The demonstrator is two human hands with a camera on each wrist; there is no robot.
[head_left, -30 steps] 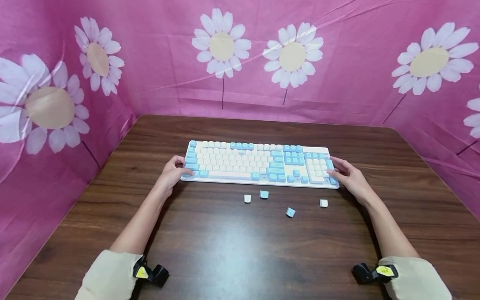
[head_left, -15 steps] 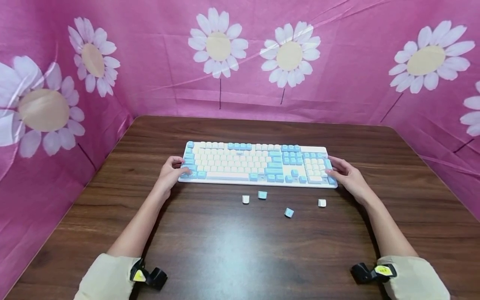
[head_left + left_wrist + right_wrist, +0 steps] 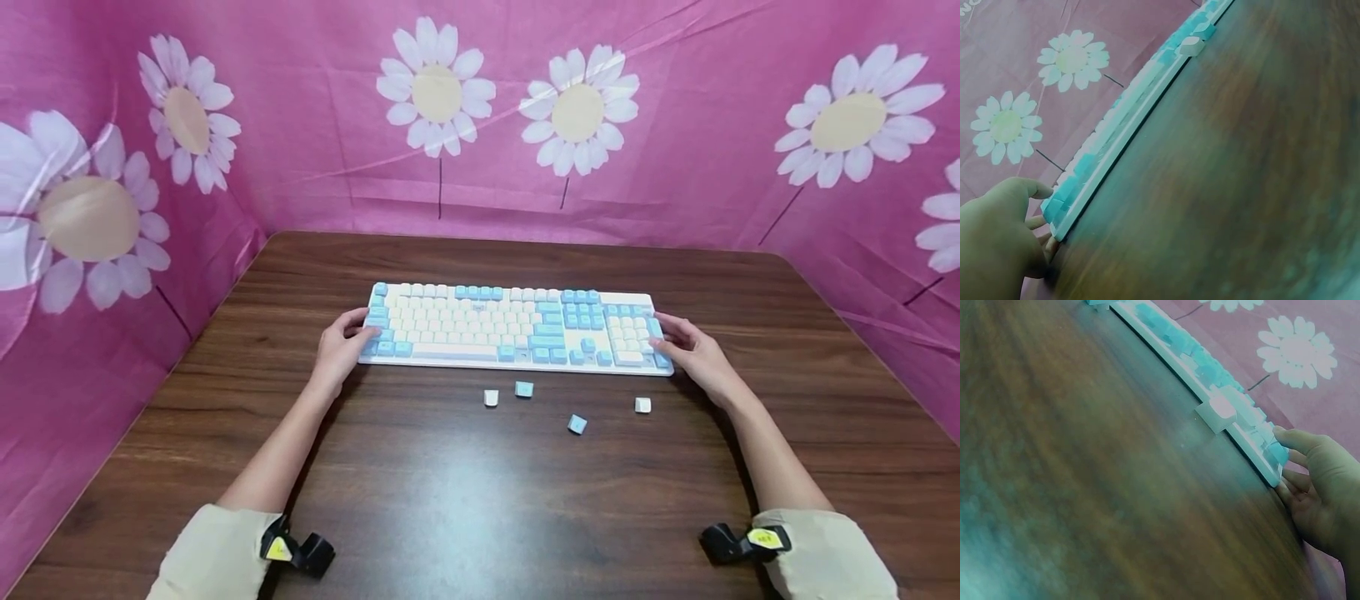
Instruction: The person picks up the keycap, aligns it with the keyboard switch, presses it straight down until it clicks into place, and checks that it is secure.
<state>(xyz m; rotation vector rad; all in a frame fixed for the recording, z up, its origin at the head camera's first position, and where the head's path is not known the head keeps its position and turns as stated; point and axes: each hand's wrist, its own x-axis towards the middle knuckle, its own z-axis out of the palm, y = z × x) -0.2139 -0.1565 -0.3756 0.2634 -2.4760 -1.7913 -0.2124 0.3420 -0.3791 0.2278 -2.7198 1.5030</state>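
A full-size white and light blue keyboard (image 3: 457, 351) lies across the brown table in the head view. At its left end my left hand (image 3: 339, 354) grips it, thumb over the edge keys and fingers down the side. My right hand (image 3: 701, 360) holds the opposite end the same way, its thumb on the number pad's outer keys. In front of the keyboard lie loose keycaps: a white keycap (image 3: 491, 398), a light blue keycap (image 3: 524, 389), a tilted blue keycap (image 3: 577, 424) and another white keycap (image 3: 642, 405) near the right hand. Both wrist views show the keyboard's front edge (image 3: 1116, 153) low over the wood.
The wooden table (image 3: 480, 500) reaches back to a pink cloth (image 3: 300, 100) printed with white daisies, which hangs behind and at both sides. Black wrist cameras are strapped over the light sleeves (image 3: 213, 550).
My left thumb has shifted slightly farther back along the keyboard's end. The head view has moved a little, while the keycaps and the right hand's grip stay the same.
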